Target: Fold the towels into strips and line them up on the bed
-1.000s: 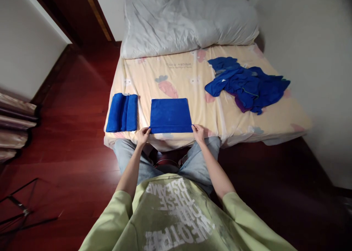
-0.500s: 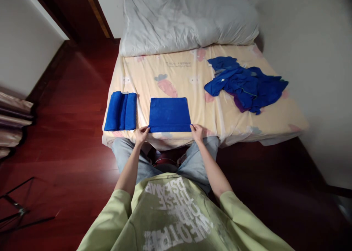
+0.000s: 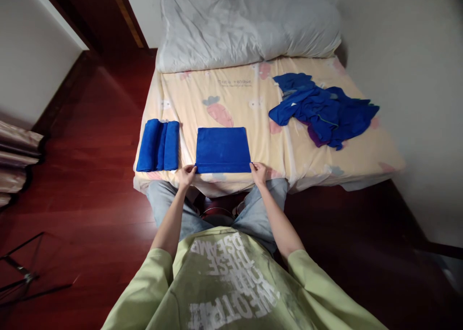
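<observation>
A blue cloth (image 3: 223, 145) lies flat on the bed in front of me, with a narrow folded strip along its near edge. My left hand (image 3: 186, 175) pinches the near left corner of that strip, and my right hand (image 3: 259, 173) pinches the near right corner. Left of the cloth, several rolled or folded blue cloths (image 3: 158, 145) lie side by side. A loose, crumpled pile of blue cloths (image 3: 325, 110) with a bit of purple sits farther back on the right.
The bed (image 3: 188, 96) has a yellow sheet with carrot prints. A grey-white quilt (image 3: 249, 26) is heaped at its far end. A black metal stand (image 3: 27, 274) is on the red floor at the lower left, below a curtain (image 3: 18, 156).
</observation>
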Demonstrator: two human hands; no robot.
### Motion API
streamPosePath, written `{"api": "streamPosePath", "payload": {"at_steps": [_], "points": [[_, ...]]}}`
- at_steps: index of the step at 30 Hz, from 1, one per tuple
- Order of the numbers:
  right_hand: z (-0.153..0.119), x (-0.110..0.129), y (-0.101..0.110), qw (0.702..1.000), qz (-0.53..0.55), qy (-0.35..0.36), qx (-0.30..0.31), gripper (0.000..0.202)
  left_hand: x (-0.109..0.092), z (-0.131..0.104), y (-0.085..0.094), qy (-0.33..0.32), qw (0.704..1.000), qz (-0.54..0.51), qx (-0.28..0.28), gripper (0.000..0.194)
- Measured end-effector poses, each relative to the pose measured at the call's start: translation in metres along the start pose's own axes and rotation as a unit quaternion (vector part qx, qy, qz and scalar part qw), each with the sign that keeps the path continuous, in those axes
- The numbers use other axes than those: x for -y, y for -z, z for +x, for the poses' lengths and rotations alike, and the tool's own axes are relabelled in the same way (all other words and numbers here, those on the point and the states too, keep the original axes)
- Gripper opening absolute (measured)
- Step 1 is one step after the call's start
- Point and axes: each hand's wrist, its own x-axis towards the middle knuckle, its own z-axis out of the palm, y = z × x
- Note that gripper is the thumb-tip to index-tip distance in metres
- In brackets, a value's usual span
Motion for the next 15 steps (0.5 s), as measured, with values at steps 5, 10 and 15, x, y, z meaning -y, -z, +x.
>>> {"api": "streamPosePath", "payload": {"at_steps": [5,10,15], "points": [[0.0004,-0.0036,-0.0023,0.999,-0.028,0.009,-0.014,0.038,-0.0025,0.0015,-0.0008,0.003,1.000,0.009,0.008,0.023],[0.0005,-0.0035,-0.0021,0.998,-0.055,0.014,-0.010,0.040,-0.0038,0.0028,-0.0015,0.010,1.000,0.021,0.006,0.023],[-0.0022,0.0019,-0.0001,0.998,-0.061,0.017,0.003,0.042,-0.0042,0.0028,-0.0029,0.015,1.000,0.025,-0.011,0.028]]}}
